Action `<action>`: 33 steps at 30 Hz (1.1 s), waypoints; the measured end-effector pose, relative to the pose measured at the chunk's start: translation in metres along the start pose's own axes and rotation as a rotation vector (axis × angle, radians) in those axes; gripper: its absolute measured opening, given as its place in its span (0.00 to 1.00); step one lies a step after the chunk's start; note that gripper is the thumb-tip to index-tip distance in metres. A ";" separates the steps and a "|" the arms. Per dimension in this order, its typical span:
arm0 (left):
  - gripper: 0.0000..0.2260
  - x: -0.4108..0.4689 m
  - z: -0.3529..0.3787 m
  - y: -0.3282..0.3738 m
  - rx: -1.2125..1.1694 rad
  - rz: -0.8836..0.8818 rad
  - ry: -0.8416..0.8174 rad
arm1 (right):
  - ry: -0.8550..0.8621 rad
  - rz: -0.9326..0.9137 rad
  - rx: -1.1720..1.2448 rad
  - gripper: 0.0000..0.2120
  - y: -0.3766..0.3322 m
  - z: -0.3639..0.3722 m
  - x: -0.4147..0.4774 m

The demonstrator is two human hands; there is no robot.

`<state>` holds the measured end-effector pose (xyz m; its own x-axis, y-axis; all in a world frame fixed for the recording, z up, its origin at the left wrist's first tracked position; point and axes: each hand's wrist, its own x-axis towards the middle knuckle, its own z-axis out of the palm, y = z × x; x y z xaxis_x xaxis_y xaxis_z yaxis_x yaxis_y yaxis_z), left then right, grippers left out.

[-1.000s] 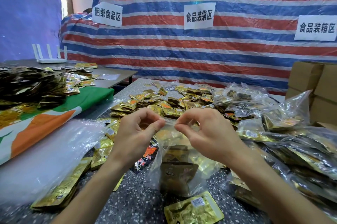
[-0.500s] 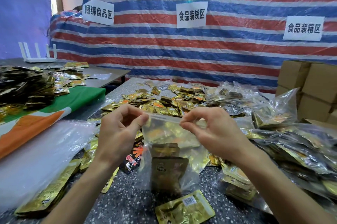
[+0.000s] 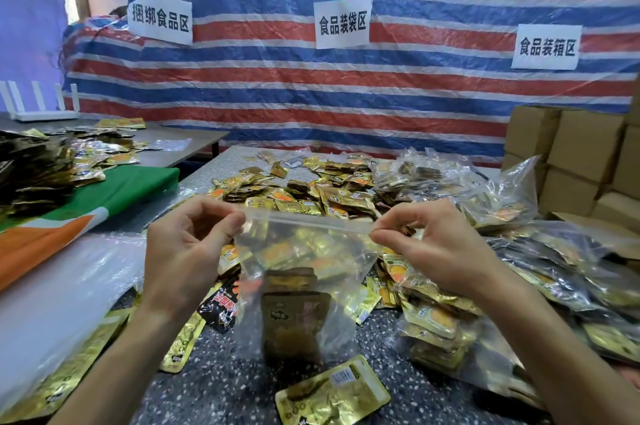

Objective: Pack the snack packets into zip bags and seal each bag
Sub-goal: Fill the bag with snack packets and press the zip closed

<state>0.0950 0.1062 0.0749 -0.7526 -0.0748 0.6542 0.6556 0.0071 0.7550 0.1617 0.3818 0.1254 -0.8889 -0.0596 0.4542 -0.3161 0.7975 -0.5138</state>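
Note:
A clear zip bag (image 3: 304, 262) hangs upright above the speckled table (image 3: 221, 386), with brown snack packets (image 3: 294, 317) in its lower half. My left hand (image 3: 183, 251) pinches the left end of the bag's zip strip. My right hand (image 3: 426, 244) pinches the right end, and the strip is stretched level between them. A gold snack packet (image 3: 332, 397) lies flat on the table just below the bag. A heap of loose gold packets (image 3: 304, 196) covers the table behind the bag.
Filled clear bags (image 3: 554, 268) pile up at the right. Cardboard boxes (image 3: 585, 154) stand at the far right. A stack of clear plastic (image 3: 52, 293) lies at the left beside an orange and green cloth (image 3: 69, 216). A striped tarp with paper signs hangs behind.
My hands have drawn apart along the top of the bag, left hand leftward and right hand rightward, so the zip strip now spans wider between them.

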 end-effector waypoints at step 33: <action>0.18 -0.014 0.036 -0.016 -0.154 -0.131 -0.127 | -0.010 0.252 0.692 0.09 0.016 0.080 -0.033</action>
<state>0.0929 0.1426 0.0555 -0.8269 0.0613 0.5590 0.5465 -0.1468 0.8245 0.1596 0.3486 0.0433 -0.9641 0.0668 0.2569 -0.2360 0.2270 -0.9448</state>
